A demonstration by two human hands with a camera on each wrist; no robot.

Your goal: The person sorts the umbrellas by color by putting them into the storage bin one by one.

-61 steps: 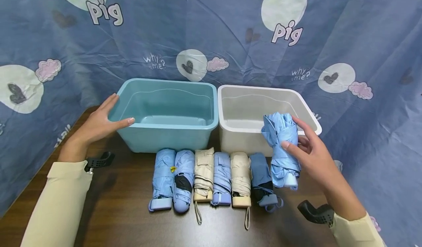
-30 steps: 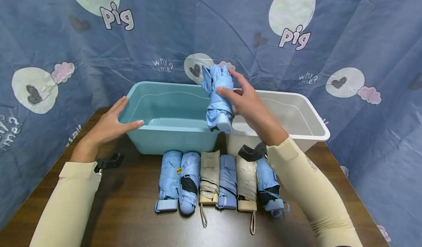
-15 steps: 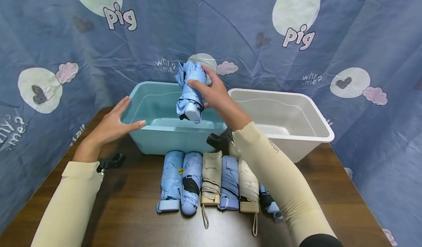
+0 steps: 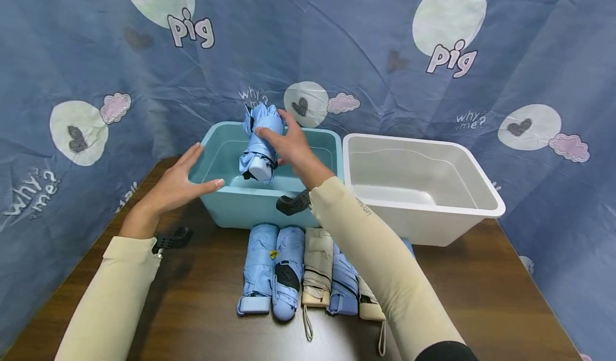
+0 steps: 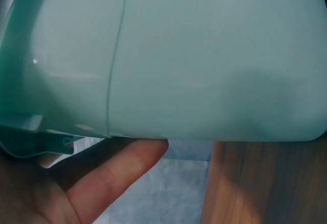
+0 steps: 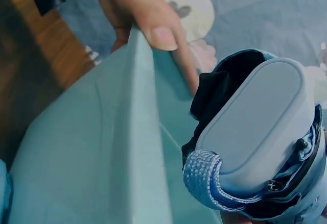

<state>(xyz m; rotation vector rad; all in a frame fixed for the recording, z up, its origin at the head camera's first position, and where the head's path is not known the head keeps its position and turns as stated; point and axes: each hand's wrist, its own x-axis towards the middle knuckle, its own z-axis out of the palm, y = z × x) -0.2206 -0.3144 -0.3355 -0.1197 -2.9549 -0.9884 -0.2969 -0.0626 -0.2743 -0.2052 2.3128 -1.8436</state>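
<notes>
Light-blue umbrella [image 4: 259, 139], teal bin [image 4: 250, 203], white bin [image 4: 433, 216].

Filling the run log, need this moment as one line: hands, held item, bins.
right hand: grips light blue folded umbrella over teal bin | left hand: on teal bin's left corner | white bin: empty | umbrella row: on table

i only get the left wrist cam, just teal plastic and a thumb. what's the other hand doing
Observer: The right hand grips a folded light blue umbrella above the teal bin.
Operator: anything in that bin
Observer: None that shows; the hand and umbrella hide part of its floor.
Operator: more umbrellas around
Observer: A row of folded umbrellas, blue and beige, lies on the table in front of the bin.
Operator: any other bin
Observer: A white bin stands beside the teal one, with nothing in it.
</notes>
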